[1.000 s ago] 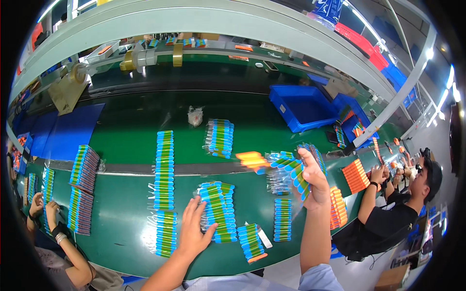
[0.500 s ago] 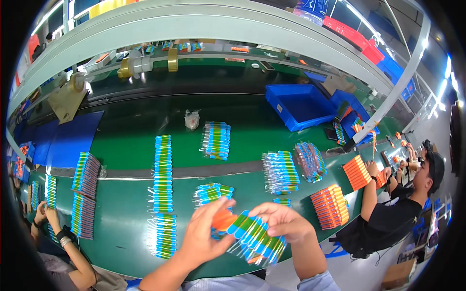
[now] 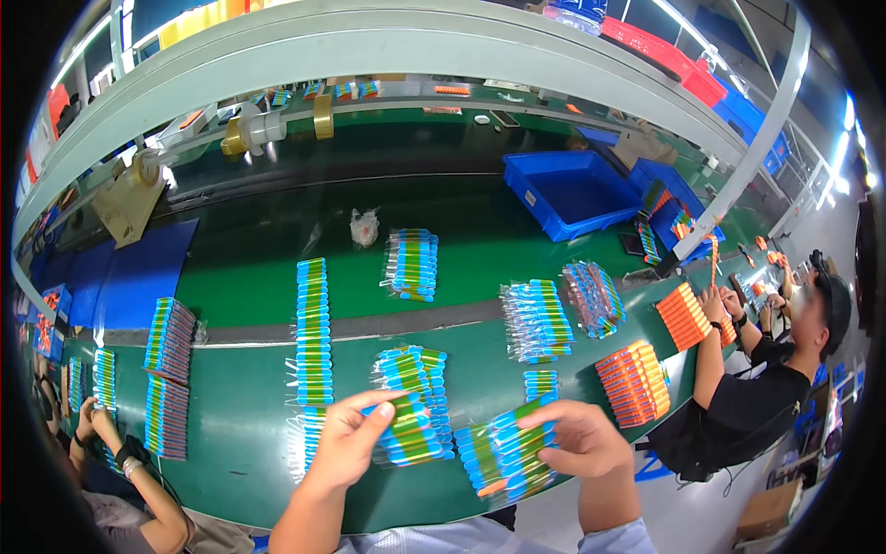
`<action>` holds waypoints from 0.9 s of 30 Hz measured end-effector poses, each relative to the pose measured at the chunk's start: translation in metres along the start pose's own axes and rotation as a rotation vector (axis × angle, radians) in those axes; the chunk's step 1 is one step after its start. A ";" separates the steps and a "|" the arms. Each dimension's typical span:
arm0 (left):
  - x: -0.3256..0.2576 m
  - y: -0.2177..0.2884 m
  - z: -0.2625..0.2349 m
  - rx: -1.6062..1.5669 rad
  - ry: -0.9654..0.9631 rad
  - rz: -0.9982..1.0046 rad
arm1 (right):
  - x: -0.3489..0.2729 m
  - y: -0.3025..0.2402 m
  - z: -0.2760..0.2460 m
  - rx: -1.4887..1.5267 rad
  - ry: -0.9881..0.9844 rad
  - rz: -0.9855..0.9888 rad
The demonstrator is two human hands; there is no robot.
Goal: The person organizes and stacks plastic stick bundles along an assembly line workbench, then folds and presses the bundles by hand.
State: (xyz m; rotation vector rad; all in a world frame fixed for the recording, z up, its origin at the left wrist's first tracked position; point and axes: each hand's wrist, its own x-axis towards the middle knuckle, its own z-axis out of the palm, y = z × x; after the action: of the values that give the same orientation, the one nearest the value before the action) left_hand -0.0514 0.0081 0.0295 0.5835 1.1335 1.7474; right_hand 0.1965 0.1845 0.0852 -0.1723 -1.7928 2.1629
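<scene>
My left hand [image 3: 349,441] is closed, thumb against fingers, on the edge of a few clear packets with blue-and-green cards [image 3: 408,432]. They lie over or just above a loose pile of similar packets [image 3: 432,371], and I cannot tell whether they touch it. My right hand [image 3: 591,441] pinches a fanned bundle of the same packets [image 3: 506,454] at its right side, close to the bench's near edge. Something orange shows through the bundle's lower part. A short stack of packets [image 3: 541,382] lies just beyond my right hand.
Long packet rows [image 3: 314,332] and more stacks [image 3: 537,319] cover the green bench [image 3: 235,415]. Orange bundles [image 3: 632,383] lie at right, near a co-worker in black [image 3: 738,406]. Another person's hands [image 3: 97,425] work at left. A blue tray [image 3: 568,198] stands farther back, under a metal frame [image 3: 415,46].
My hands, close together on one bundle before, have moved apart. The left has gone left with some packets to the loose pile; the right keeps the fanned bundle, now slightly farther right.
</scene>
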 end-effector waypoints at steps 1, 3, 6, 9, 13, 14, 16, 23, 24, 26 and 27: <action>-0.001 -0.012 -0.002 0.005 0.018 -0.022 | 0.006 0.003 0.006 -0.001 0.001 -0.003; -0.004 -0.024 0.000 -0.011 0.000 -0.061 | 0.020 0.012 0.020 -0.089 -0.078 -0.017; -0.010 -0.032 -0.001 -0.038 -0.083 -0.094 | 0.030 0.024 0.031 -0.368 -0.122 0.003; -0.013 -0.029 0.007 -0.150 -0.100 -0.145 | 0.034 0.035 0.044 -0.662 0.031 -0.134; -0.016 -0.023 0.007 -0.250 -0.125 -0.194 | 0.043 0.048 0.048 -0.784 0.125 -0.417; -0.018 -0.025 0.006 -0.245 -0.109 -0.211 | 0.042 0.048 0.050 -0.771 0.114 -0.285; -0.020 -0.027 0.006 -0.241 -0.097 -0.223 | 0.040 0.047 0.055 -0.760 0.100 -0.156; -0.021 -0.015 0.013 -0.195 -0.299 -0.089 | 0.048 0.050 0.058 -1.033 0.047 -0.070; -0.021 -0.013 0.017 -0.028 -0.289 -0.058 | 0.048 0.051 0.060 -1.038 0.078 -0.098; -0.018 -0.022 0.013 -0.097 -0.232 -0.099 | 0.047 0.064 0.062 -1.044 0.109 -0.125; -0.017 -0.024 0.012 -0.115 -0.196 -0.082 | 0.047 0.077 0.063 -0.789 0.213 -0.176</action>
State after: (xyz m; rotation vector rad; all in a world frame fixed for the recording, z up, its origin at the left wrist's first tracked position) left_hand -0.0238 0.0011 0.0154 0.6145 0.9026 1.6352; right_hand 0.1210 0.1288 0.0287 -0.3861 -2.3166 1.1723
